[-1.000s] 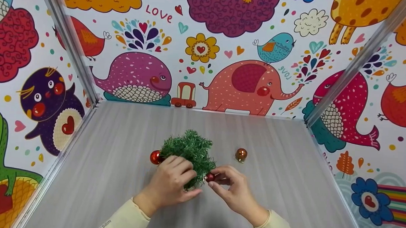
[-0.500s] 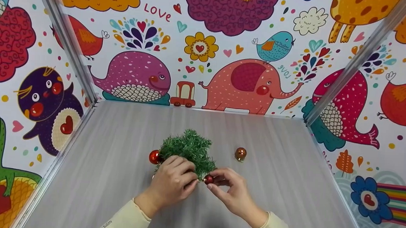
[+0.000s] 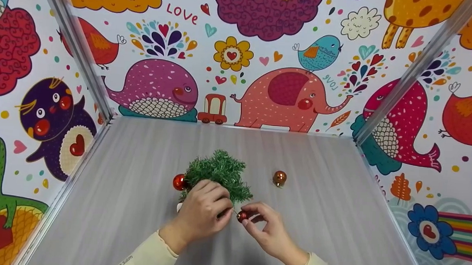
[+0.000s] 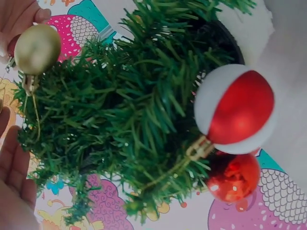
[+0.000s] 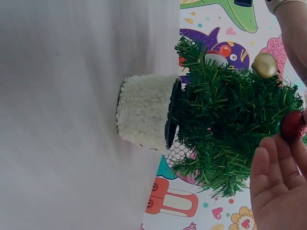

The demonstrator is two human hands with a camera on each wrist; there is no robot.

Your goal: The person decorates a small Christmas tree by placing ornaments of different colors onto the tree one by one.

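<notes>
A small artificial Christmas tree (image 3: 218,171) stands on the table in a white, rough-textured pot (image 5: 146,112). My right hand (image 3: 269,231) pinches a small dark red bauble (image 3: 242,216) by the tree's right front side. A thin hanging string runs from that bauble to the fingertips of my left hand (image 3: 205,207), which pinch it. In the left wrist view a gold bauble (image 4: 37,49), a white-and-red bauble (image 4: 240,110) and a shiny red bauble (image 4: 234,178) are at the branches. My left hand hides part of the tree and pot in the head view.
A copper-coloured bauble (image 3: 280,178) lies on the grey table (image 3: 318,164), right of the tree. Printed cartoon panels (image 3: 277,98) enclose the back and sides, with metal corner posts (image 3: 74,49).
The dark red bauble and my right hand have moved slightly down, away from the branches. My left fingertips have closed on its string, which now stretches between the hands.
</notes>
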